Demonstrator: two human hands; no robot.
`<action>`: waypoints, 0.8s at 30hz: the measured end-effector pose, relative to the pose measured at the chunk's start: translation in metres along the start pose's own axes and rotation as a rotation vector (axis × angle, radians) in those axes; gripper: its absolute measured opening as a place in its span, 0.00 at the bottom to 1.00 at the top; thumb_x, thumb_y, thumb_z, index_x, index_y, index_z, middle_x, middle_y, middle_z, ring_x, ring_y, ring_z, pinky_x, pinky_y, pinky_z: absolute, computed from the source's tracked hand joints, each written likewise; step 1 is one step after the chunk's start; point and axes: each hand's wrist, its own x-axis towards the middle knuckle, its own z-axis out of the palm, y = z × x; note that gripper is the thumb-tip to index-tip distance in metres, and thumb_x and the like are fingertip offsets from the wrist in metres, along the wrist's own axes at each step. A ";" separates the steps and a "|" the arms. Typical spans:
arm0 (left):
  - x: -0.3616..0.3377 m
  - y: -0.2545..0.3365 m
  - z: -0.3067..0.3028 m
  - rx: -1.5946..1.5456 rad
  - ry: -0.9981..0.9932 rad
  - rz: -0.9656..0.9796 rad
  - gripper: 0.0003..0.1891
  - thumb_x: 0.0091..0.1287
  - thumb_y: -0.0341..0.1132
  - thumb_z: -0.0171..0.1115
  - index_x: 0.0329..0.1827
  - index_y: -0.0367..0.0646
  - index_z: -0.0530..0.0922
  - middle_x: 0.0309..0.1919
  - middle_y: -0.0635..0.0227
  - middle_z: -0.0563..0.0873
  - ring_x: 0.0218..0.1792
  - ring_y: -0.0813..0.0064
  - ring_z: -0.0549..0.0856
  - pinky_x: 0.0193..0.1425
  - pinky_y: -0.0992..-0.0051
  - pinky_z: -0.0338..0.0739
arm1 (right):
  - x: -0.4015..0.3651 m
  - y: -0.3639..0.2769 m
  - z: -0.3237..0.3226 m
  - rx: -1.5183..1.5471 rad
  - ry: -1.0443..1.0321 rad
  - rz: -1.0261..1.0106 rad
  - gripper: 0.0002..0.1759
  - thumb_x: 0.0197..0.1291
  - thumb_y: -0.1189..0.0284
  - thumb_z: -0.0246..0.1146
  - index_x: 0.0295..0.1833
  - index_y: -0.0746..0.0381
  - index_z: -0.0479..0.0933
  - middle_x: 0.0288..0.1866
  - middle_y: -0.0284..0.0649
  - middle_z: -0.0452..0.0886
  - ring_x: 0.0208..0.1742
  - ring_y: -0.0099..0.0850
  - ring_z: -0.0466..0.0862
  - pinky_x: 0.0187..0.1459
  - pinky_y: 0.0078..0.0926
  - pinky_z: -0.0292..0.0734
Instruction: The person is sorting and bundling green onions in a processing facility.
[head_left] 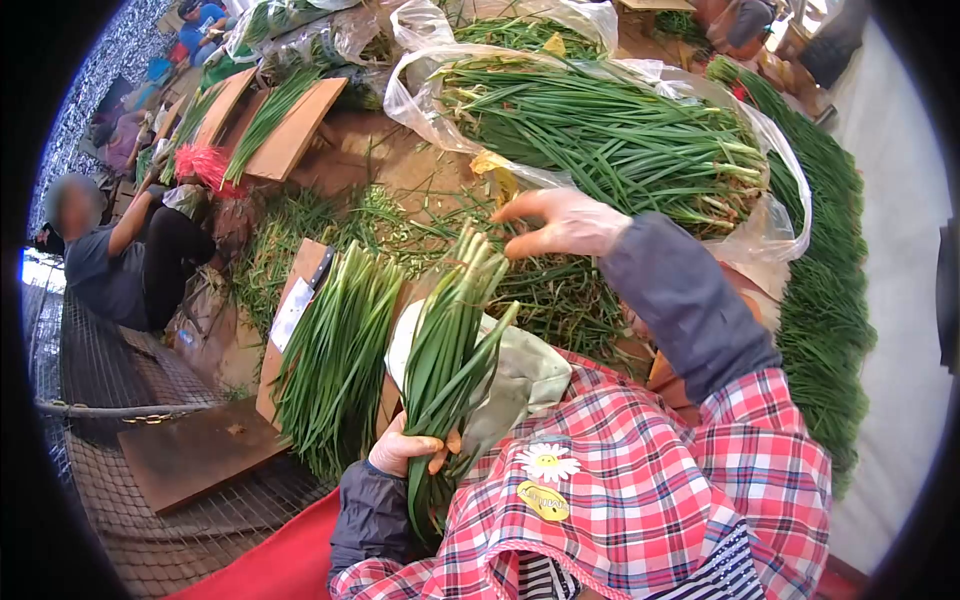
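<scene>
My left hand [405, 446] is closed around the leafy end of a bunch of garlic chives [450, 340], whose pale stem ends point away from me. Just beyond those stem ends, my right hand [565, 220] is stretched out with fingers apart, holding nothing. It hovers near the edge of a clear plastic bag [795, 215]. Beside the held bunch, a second pile of chives [340, 350] lies on a wooden board [270, 375]. A broad-bladed knife [297, 305] with a dark handle rests on that board, partly covered by leaves.
Loose chives [620, 130] fill the plastic bag ahead. A long heap of chives [825, 300] runs along the right. Trimmings [380, 215] litter the ground. At left sits a co-worker [130, 245], near tilted boards [295, 130] and red ties [203, 165]. Another board [200, 455] lies lower left.
</scene>
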 end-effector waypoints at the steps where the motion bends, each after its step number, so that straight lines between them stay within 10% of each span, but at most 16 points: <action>1: -0.001 0.003 0.004 0.023 -0.001 -0.023 0.26 0.47 0.33 0.67 0.50 0.32 0.74 0.32 0.54 0.84 0.17 0.73 0.78 0.21 0.79 0.72 | 0.007 0.002 0.006 -0.013 -0.155 0.111 0.23 0.52 0.65 0.68 0.53 0.64 0.78 0.44 0.42 0.84 0.43 0.26 0.80 0.49 0.23 0.72; 6: -0.001 0.009 0.010 0.059 0.017 -0.066 0.29 0.46 0.32 0.68 0.53 0.32 0.73 0.32 0.55 0.84 0.19 0.74 0.79 0.22 0.79 0.73 | 0.013 0.012 0.034 0.189 -0.272 0.256 0.23 0.49 0.58 0.68 0.50 0.58 0.81 0.41 0.44 0.85 0.43 0.34 0.82 0.47 0.30 0.73; 15: -0.006 0.005 0.005 0.042 0.098 -0.087 0.30 0.48 0.26 0.68 0.56 0.32 0.69 0.38 0.55 0.84 0.24 0.70 0.82 0.30 0.74 0.77 | -0.012 0.061 0.019 -0.406 0.407 0.407 0.12 0.60 0.63 0.59 0.39 0.60 0.81 0.30 0.45 0.83 0.32 0.41 0.83 0.36 0.37 0.78; 19: -0.023 0.013 -0.001 0.136 0.268 0.000 0.32 0.49 0.23 0.65 0.60 0.37 0.65 0.37 0.58 0.83 0.26 0.70 0.83 0.30 0.74 0.78 | -0.064 0.141 0.064 -1.080 -0.225 0.637 0.10 0.56 0.66 0.58 0.39 0.54 0.83 0.25 0.41 0.83 0.34 0.40 0.84 0.36 0.40 0.79; 21: -0.026 0.022 0.004 0.155 0.369 0.065 0.32 0.49 0.22 0.64 0.60 0.39 0.65 0.36 0.59 0.82 0.26 0.71 0.82 0.29 0.75 0.78 | -0.088 0.140 0.067 -0.923 -0.468 0.611 0.13 0.55 0.66 0.60 0.46 0.54 0.80 0.35 0.44 0.81 0.41 0.41 0.82 0.42 0.38 0.77; 24: -0.023 0.028 0.007 0.232 0.375 0.050 0.32 0.51 0.22 0.64 0.62 0.40 0.65 0.35 0.60 0.82 0.25 0.72 0.82 0.28 0.76 0.78 | -0.077 0.076 0.047 -0.433 0.069 0.209 0.23 0.52 0.66 0.64 0.56 0.55 0.76 0.49 0.48 0.80 0.52 0.43 0.79 0.52 0.36 0.74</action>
